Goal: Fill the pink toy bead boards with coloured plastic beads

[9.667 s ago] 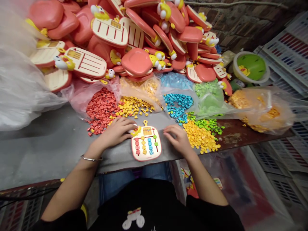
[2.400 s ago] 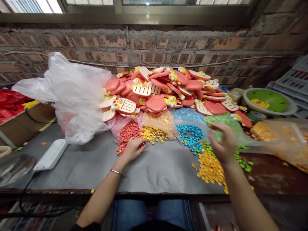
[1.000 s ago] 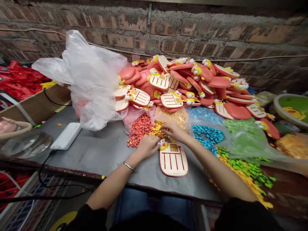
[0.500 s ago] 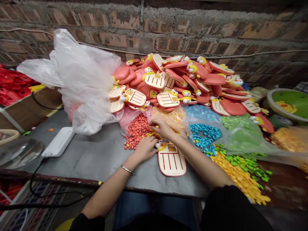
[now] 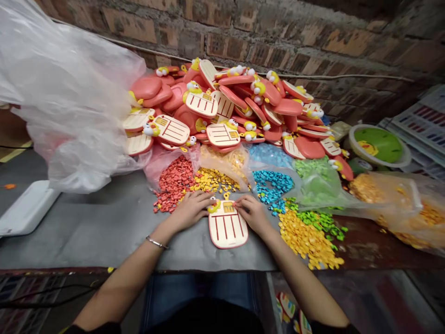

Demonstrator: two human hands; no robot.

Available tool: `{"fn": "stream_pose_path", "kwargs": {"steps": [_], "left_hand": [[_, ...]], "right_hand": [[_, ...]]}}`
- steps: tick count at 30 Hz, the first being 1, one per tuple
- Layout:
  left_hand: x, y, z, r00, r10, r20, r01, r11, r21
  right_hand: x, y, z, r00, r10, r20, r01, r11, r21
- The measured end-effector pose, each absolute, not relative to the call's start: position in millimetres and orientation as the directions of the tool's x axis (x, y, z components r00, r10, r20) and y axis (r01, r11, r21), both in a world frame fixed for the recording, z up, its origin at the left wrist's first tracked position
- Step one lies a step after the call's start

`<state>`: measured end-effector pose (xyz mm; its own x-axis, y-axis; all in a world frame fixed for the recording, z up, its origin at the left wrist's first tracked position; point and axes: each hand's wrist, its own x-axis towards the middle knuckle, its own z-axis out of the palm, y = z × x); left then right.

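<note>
A cream toy board (image 5: 228, 231) with red slots, a coral rim and a yellow duck-like head lies flat on the table in front of me. My left hand (image 5: 193, 207) is at its upper left, fingers stretched and the tips touching the head. Over the upper right corner, my right hand (image 5: 253, 212) has thumb and fingers pinched together beside the small yellow window. Whatever is between those fingertips is too small to make out. Small red pieces (image 5: 175, 181) and dark yellow pieces (image 5: 212, 178) spill from bags just beyond my hands.
Many similar toys (image 5: 222, 104) are heaped against the brick wall. Blue pieces (image 5: 273, 183), green pieces (image 5: 323, 220) and yellow-orange pieces (image 5: 306, 239) lie to the right. A crumpled plastic bag (image 5: 79, 111) and a white box (image 5: 29, 208) are at left, a green basin (image 5: 380, 144) at right.
My right hand has drawn back from the yellow pieces to the board's upper right corner. My left hand stays by the duck-like head. The camera view has turned to the right.
</note>
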<state>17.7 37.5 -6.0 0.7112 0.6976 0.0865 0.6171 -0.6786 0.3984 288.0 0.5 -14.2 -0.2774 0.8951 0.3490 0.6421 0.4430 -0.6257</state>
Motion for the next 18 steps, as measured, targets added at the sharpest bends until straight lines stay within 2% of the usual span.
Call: {"fn": "stream_pose_path", "kwargs": {"steps": [5,12,15,18], "left_hand": [[20.8,37.5,-5.2,0.711,0.693,0.119,0.597,-0.685,0.417],[22.3,38.1,-9.3,0.69,0.711,0.138,0.618,-0.677,0.4],[22.6,37.5,-10.8,0.703,0.697,0.139,0.595,-0.684,0.421],[22.4,37.0,-11.2,0.721,0.681,0.129,0.578,-0.694,0.43]], "right_hand": [[290.2,3.2,-15.0,-0.333,0.885,0.327,0.658,0.466,-0.591],[307.2,-8.6,-8.5,-0.494,0.84,0.227,0.509,0.49,-0.708],[294.5,-10.3,-14.9,-0.474,0.845,0.247,0.458,0.477,-0.75],[267.4,-7.2,-20.3,-0.512,0.811,0.283,0.42,0.524,-0.741]]}}
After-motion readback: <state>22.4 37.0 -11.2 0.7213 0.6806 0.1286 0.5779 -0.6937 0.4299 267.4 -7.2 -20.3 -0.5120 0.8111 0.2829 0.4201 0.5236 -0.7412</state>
